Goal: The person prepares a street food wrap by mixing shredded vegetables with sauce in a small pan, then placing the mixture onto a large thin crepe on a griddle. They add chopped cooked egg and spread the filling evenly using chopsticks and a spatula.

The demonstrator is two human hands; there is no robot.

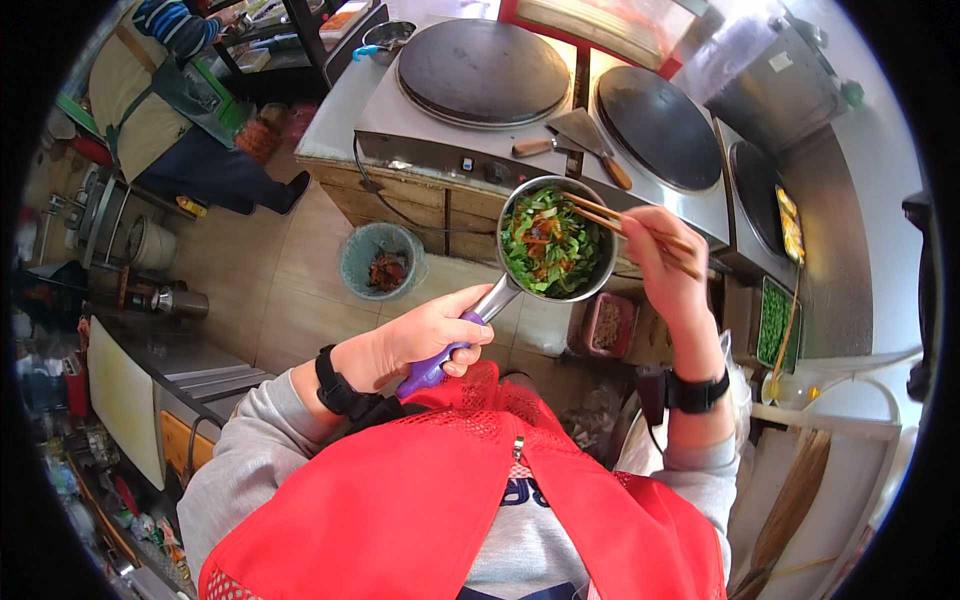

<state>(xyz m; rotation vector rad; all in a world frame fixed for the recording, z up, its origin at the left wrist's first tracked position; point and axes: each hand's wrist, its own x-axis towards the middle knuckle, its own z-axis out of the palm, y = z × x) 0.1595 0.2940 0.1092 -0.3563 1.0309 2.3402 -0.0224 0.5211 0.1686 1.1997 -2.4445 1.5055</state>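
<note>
My left hand [437, 335] is closed round the purple handle [430, 370] of a small metal saucepan [508, 287], held up in front of my chest. Chopped green leaves with orange shreds [548, 240] fill much of the pan. Between the fingers of my right hand [668, 262] is a pair of wooden chopsticks [597, 210]. Their tips reach over the pan's far right rim to the greens; whether they grip any leaf I cannot tell.
Beyond the pan stands a counter with round black griddles [484, 72] and two wooden-handled scrapers [585, 138]. A lined bucket [382, 262] is on the floor. To the right sits a tray of chopped greens [774, 320]. Another person [150, 100] stands at the far left.
</note>
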